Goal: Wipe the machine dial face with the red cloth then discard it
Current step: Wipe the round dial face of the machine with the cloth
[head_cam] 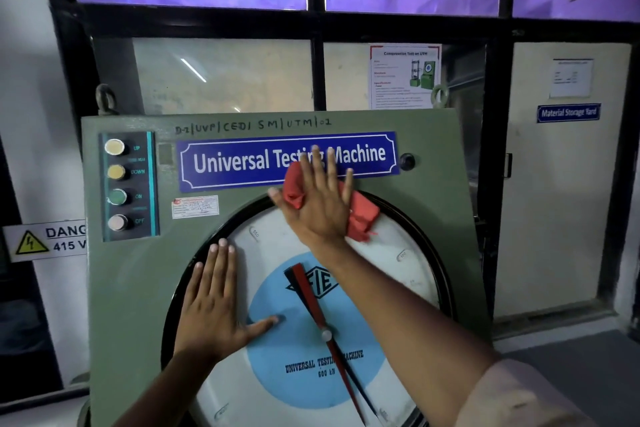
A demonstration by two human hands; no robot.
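Red cloth [360,215]: bunched, pressed flat against the top of the dial, straddling the black rim there; upper fold poking out above the fingers onto the green panel, right-hand fold spilling over the white face.
Cloth long axis: slanting from upper left to lower right, roughly along the curve of the rim.
Right hand [320,204]: flat on the cloth, fingers spread and pointing up, palm bearing down; not pinching, just pinning the cloth under the palm.
Left hand [216,305]: bare, no cloth; spread flat on the left part of the dial, fingertips near the rim, thumb reaching onto the blue centre disc; looks like bracing.
Dial face [408,274]: large, round, white with a blue centre and a red pointer [311,298]; almost all of it lying below the cloth and toward the wearer.
Key relation: unwiped face sits down from the cloth; right hand alone on it, so probably a downward or sweeping stroke with that arm.
Obstruction: left hand covering part of the left side; likely needs lifting for that patch.
Progress: wiping under way at the top edge; discarding not yet done.
Nameplate [242,159]: blue, just above the cloth, fingertips overlapping its lettering.
Button strip [128,184]: far left of the panel, well apart from both hands.
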